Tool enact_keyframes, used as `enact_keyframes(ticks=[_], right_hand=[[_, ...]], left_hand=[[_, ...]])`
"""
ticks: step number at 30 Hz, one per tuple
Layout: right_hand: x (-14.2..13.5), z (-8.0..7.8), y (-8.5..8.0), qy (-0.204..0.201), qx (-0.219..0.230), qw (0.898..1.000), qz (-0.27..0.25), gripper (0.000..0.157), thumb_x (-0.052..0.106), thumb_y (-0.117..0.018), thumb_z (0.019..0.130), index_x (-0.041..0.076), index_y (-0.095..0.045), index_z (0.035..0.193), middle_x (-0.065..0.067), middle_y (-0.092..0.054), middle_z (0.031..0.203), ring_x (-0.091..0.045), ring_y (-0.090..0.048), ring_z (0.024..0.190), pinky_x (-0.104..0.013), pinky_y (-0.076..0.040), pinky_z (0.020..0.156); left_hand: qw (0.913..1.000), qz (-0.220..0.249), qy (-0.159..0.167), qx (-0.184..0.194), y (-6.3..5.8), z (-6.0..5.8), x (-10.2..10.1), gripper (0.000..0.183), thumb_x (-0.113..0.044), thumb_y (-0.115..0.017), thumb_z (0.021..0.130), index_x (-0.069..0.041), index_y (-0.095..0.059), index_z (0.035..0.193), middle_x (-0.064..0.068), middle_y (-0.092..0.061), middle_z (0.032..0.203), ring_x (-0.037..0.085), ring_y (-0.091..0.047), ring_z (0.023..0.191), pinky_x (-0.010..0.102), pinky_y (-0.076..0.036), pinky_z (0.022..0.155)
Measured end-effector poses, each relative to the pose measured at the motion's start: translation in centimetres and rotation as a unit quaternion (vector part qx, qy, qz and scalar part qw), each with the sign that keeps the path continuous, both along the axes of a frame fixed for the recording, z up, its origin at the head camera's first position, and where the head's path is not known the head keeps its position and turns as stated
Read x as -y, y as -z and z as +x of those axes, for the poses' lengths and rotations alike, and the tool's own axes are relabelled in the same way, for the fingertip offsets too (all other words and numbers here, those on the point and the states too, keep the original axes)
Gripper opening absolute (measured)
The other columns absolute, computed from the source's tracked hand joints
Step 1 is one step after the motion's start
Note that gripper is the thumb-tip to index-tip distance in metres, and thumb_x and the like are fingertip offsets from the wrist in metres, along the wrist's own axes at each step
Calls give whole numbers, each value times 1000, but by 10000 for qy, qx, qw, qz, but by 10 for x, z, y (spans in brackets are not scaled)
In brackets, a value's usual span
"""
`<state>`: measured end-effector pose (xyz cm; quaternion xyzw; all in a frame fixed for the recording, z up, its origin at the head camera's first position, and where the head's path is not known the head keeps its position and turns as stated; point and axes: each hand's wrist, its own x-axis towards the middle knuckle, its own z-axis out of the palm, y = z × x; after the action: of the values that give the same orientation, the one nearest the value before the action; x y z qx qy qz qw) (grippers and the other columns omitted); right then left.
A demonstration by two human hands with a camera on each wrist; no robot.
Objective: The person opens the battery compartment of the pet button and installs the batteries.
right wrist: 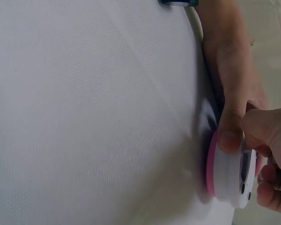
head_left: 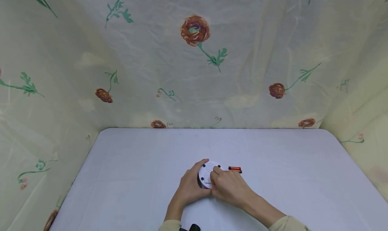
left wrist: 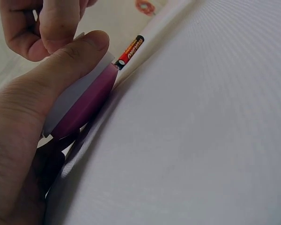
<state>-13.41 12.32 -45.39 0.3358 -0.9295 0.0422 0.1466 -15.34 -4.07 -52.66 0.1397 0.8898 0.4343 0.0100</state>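
While a round white device [head_left: 210, 168] is held between both hands, its near and far sides are clasped by the left hand [head_left: 191, 184], the thumb being laid along the near side wall and a finger being reached round to the far edge. The left grip is set about as wide as the device itself. From the right, the top face is met by the right hand [head_left: 229, 186], its fingers curled and brought close to the left thumb; whether anything is pinched between them cannot be told. Beside those curled fingertips, a rectangular panel [head_left: 207, 179] is partly exposed and partly covered by the hand. Just beyond the panel, the face is pierced by a cluster of small holes, and around its rim small black feet [head_left: 202, 178] are seen. Below the grip, a pink band [right wrist: 211, 164] is shown on the underside of the device, turned toward the white table [head_left: 130, 177]; whether the cloth is touched by it cannot be made out. To the right of the grip, just past the right knuckles, two red-and-black batteries [head_left: 234, 168] are laid side by side on the table. Behind the grip, at each forearm, a pale sleeve [head_left: 288, 223] is glimpsed. Well beyond the hands, the table is bordered by a flowered curtain [head_left: 230, 99].
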Motion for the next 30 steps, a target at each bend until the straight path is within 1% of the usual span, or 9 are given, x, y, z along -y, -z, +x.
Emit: enact_keyframes(ticks=[5, 12, 20, 25, 30], right_hand=[[1, 3, 0, 14, 54, 9999, -95, 17, 19, -71, 67, 16, -55, 69, 9, -45, 66, -2, -32, 50, -18, -24, 41], [2, 6, 1, 6, -70, 9998, -169, 17, 19, -72, 67, 16, -55, 68, 9, -46, 65, -2, -34, 49, -19, -28, 41], [0, 10, 2, 16, -94, 9997, -204, 17, 20, -71, 67, 17, -55, 67, 10, -45, 65, -2, -34, 48, -19, -29, 40], [-1, 11, 2, 18, -27, 9997, -223, 17, 20, -71, 68, 17, -54, 67, 10, -45, 66, -2, -34, 48, -18, -28, 40], [-2, 11, 1, 22, 39, 9998, -182, 18, 21, -72, 68, 18, -55, 68, 10, -46, 67, -2, -35, 48, -17, -28, 41]], left_hand=[[10000, -9, -21, 97, 0, 1, 0, 97, -41, -85, 60, -41, -32, 142, -8, -52, 136, 18, -54, 108, 37, -45, 86], [10000, -7, -6, 26, 1, 0, 1, 97, -43, -85, 61, -41, -32, 142, -8, -52, 138, 19, -54, 110, 39, -45, 88], [10000, -16, -16, 92, 1, 1, 0, 97, -44, -85, 60, -43, -31, 142, -7, -52, 137, 19, -54, 110, 40, -45, 88], [10000, -35, -34, 38, 1, 1, -1, 98, -44, -85, 60, -43, -31, 142, -6, -52, 138, 20, -54, 110, 40, -46, 88], [10000, -13, -20, -78, 1, 0, -1, 99, -42, -86, 59, -39, -32, 143, -5, -53, 137, 20, -55, 109, 41, -46, 88]])
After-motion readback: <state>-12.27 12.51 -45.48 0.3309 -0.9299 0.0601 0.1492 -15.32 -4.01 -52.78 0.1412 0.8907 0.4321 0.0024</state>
